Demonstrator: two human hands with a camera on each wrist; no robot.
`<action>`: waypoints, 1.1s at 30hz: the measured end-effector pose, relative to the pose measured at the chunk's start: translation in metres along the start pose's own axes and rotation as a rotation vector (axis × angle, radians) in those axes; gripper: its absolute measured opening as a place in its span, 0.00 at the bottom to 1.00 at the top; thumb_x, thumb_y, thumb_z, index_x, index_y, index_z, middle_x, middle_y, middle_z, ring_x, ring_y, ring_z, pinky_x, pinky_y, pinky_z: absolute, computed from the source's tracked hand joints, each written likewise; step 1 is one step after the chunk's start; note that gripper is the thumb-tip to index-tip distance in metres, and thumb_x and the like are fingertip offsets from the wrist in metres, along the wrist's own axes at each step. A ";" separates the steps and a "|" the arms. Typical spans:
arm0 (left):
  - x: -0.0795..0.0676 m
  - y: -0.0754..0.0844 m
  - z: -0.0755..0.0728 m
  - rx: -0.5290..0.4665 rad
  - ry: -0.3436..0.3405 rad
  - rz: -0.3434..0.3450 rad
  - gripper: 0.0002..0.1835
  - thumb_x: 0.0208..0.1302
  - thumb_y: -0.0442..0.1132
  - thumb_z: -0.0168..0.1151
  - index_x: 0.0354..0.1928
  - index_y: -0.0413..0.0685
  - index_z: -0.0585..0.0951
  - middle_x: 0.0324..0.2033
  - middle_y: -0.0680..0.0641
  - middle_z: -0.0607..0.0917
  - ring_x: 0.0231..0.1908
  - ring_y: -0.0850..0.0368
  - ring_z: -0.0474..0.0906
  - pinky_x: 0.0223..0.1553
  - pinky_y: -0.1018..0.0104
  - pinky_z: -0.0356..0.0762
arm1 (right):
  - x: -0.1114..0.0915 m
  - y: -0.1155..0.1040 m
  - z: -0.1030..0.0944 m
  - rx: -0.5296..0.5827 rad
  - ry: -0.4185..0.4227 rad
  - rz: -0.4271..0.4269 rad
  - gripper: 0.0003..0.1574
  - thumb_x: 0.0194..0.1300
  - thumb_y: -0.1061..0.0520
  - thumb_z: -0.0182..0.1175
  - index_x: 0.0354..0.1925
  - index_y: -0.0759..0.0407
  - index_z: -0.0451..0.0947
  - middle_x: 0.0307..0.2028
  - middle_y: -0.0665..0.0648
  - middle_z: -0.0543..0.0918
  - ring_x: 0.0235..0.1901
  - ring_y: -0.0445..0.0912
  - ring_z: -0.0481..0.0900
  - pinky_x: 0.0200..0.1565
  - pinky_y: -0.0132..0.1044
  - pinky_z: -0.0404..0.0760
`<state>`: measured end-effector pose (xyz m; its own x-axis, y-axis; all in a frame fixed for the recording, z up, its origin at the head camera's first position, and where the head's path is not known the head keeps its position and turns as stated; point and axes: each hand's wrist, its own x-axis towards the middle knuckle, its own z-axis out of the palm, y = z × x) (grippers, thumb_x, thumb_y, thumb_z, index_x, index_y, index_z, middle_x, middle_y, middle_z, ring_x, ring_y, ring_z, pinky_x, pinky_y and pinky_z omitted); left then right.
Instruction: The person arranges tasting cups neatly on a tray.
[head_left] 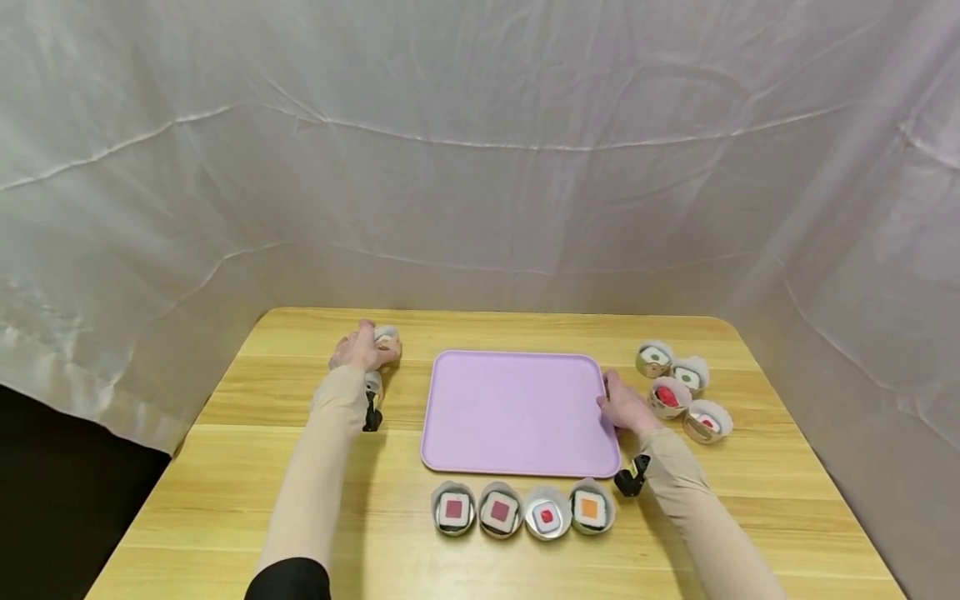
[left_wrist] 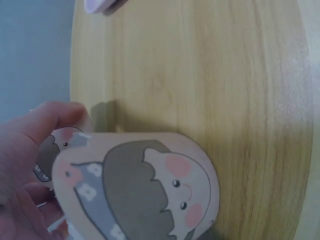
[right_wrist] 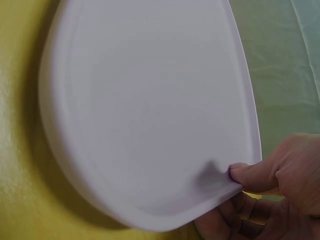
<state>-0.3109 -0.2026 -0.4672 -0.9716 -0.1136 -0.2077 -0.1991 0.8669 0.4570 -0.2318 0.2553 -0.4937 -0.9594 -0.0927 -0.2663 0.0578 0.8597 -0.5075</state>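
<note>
At the far left of the table in the head view, my left hand [head_left: 362, 348] holds a paper cup [head_left: 386, 337] with a pale sushi piece inside. The left wrist view has the thumb and fingers around that cup, partly hidden by a nearer cup [left_wrist: 150, 185] printed with a cartoon face. This nearer cup shows only partly under the wrist in the head view. My right hand [head_left: 628, 406] pinches the right rim of a light purple tray [head_left: 521, 412]. In the right wrist view the thumb [right_wrist: 245, 172] lies over the tray's rim, with fingers beneath.
Several cups with sushi pieces, including an orange-topped one [head_left: 591, 507], line up before the tray's front edge. Several more cups, one with a red filling [head_left: 667, 397], cluster right of my right hand. Pale cloth [head_left: 517, 167] hangs around the wooden table [head_left: 225, 467].
</note>
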 end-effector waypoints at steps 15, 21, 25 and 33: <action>0.002 0.013 0.007 -0.079 0.058 0.219 0.43 0.56 0.44 0.69 0.69 0.35 0.60 0.53 0.25 0.80 0.52 0.32 0.79 0.59 0.42 0.76 | 0.004 0.002 0.001 -0.014 0.000 0.026 0.25 0.75 0.59 0.49 0.64 0.70 0.58 0.47 0.75 0.78 0.39 0.58 0.81 0.39 0.47 0.83; 0.001 0.019 0.008 -0.093 0.067 0.290 0.42 0.55 0.45 0.68 0.68 0.33 0.63 0.52 0.27 0.81 0.52 0.33 0.79 0.59 0.44 0.77 | 0.005 0.002 0.001 -0.030 -0.002 0.024 0.26 0.75 0.58 0.49 0.64 0.70 0.57 0.51 0.77 0.77 0.45 0.61 0.80 0.47 0.53 0.82; 0.000 0.022 0.008 -0.115 0.066 0.332 0.41 0.55 0.45 0.68 0.67 0.33 0.65 0.50 0.28 0.83 0.51 0.34 0.80 0.58 0.45 0.78 | 0.006 0.001 0.001 -0.028 0.002 0.017 0.26 0.75 0.59 0.49 0.64 0.70 0.57 0.50 0.77 0.77 0.44 0.60 0.80 0.45 0.52 0.82; 0.000 0.029 0.013 -0.126 0.031 0.391 0.42 0.55 0.45 0.71 0.67 0.35 0.65 0.48 0.31 0.83 0.47 0.38 0.82 0.54 0.48 0.81 | 0.006 0.001 0.001 0.004 -0.001 0.016 0.26 0.75 0.59 0.48 0.64 0.70 0.57 0.47 0.76 0.78 0.38 0.58 0.81 0.36 0.45 0.82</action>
<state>-0.3149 -0.1711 -0.4653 -0.9801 0.1965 0.0279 0.1737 0.7816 0.5991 -0.2369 0.2553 -0.4973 -0.9580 -0.0793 -0.2756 0.0745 0.8591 -0.5064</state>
